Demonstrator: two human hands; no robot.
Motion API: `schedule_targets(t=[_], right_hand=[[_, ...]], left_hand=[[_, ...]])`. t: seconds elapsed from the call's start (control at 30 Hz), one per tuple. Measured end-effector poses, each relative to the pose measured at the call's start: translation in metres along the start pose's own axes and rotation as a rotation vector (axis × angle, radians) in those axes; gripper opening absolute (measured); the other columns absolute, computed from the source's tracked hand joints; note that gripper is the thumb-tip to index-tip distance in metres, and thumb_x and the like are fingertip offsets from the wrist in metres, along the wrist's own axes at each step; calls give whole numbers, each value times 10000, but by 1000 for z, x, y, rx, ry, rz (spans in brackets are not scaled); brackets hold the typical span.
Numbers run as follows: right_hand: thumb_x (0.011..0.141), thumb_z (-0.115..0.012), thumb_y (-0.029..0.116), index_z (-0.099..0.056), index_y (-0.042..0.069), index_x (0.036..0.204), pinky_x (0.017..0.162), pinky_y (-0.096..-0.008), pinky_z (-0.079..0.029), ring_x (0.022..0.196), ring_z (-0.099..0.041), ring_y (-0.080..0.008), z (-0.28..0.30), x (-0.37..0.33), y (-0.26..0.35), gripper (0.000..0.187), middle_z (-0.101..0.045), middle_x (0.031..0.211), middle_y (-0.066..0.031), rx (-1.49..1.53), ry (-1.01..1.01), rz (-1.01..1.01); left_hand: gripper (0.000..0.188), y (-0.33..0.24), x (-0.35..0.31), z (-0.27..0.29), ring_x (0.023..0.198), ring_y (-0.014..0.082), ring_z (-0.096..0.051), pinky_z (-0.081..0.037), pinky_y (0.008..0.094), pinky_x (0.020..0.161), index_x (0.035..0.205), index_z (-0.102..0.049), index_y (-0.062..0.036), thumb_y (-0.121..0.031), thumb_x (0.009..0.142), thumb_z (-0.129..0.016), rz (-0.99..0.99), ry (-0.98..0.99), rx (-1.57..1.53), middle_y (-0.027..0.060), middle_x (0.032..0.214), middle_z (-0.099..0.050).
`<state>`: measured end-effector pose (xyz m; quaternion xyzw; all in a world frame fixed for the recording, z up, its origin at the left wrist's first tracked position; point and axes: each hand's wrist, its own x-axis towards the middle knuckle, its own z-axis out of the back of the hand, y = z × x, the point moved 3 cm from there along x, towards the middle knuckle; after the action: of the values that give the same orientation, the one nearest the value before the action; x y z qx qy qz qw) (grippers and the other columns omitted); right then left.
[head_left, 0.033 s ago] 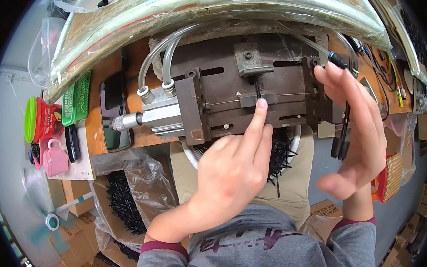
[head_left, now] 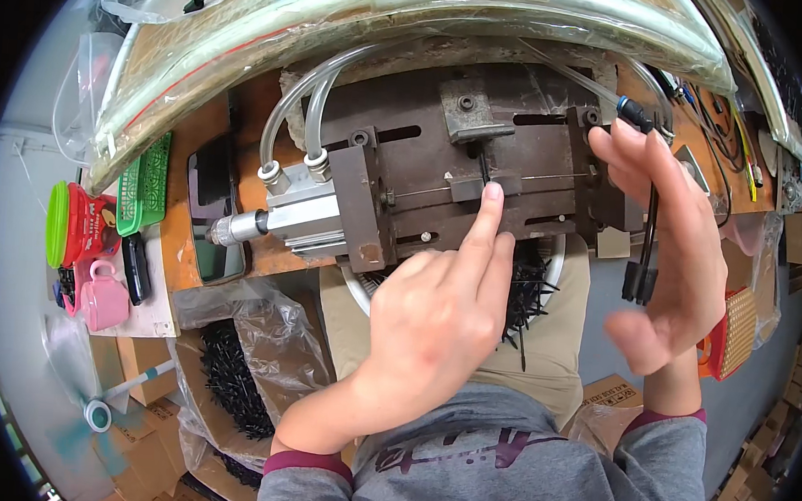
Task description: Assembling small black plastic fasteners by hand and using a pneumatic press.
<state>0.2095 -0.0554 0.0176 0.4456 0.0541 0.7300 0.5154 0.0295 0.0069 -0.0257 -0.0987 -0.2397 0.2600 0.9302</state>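
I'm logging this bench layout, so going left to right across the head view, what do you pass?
Green and red lidded container → pink mug → green basket → silver air cylinder → left hand → right hand → small orange-red basket.

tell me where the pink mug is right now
In the head view the pink mug sits at the far left on a white board, just below the red container and left of a black phone-like device.
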Motion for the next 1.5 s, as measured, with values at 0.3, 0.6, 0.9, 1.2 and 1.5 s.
schedule_targets(t=[0.3, 0.6, 0.9, 1.2, 1.5], right_hand=[[641, -908, 43, -680, -3, 949, 895, -373, -586, 1053, -677, -268, -7, -18, 10, 386, -564, 1377, -262, -129, 2, -135], [745, -688, 50, -626, -2, 929, 706, -334, -561, 809, -690, -241, -59, -19, 11, 201, -650, 1297, -215, -326, 139, -10], [692, -840, 126, -684, 51, 961, 627, -307, -530, 662, -637, -208, -62, -9, 15, 320, -673, 1312, -125, -445, 276, -72], [780, -813, 98, -701, 44, 971, 585, -307, -479, 625, -575, -177, -17, 109, 0, 228, -693, 900, -52, -562, -107, 159], [830, -681, 143, -705, -42, 844, 910, -403, -514, 1017, -637, -362, -31, 189, -54, 186, -659, 1023, -223, -493, 263, -117]], left_hand=[[304, 11, 21, 31, 658, 170, -690, -559, 281, 646, 1045, -747, -58, -112, 759, -835, -1, 3, -124, 125, 1182, -730], [257, 51, 135, 81, 819, 237, -705, -552, 338, 754, 1023, -744, 29, -144, 838, -785, -102, -384, 307, 148, 920, -731], [179, 68, 116, 95, 838, 102, -702, -546, 252, 775, 996, -752, 18, -97, 866, -795, 135, -176, -458, 63, 904, -753], [341, 24, 20, 74, 975, 239, -719, -622, 292, 755, 1002, -760, -25, 4, 674, -846, 3, -164, -232, 185, 1283, -671], [280, -3, -4, -1, 607, 153, -649, -507, 259, 572, 984, -731, -31, -104, 728, -818, -50, -94, 36, 180, 1287, -679]])
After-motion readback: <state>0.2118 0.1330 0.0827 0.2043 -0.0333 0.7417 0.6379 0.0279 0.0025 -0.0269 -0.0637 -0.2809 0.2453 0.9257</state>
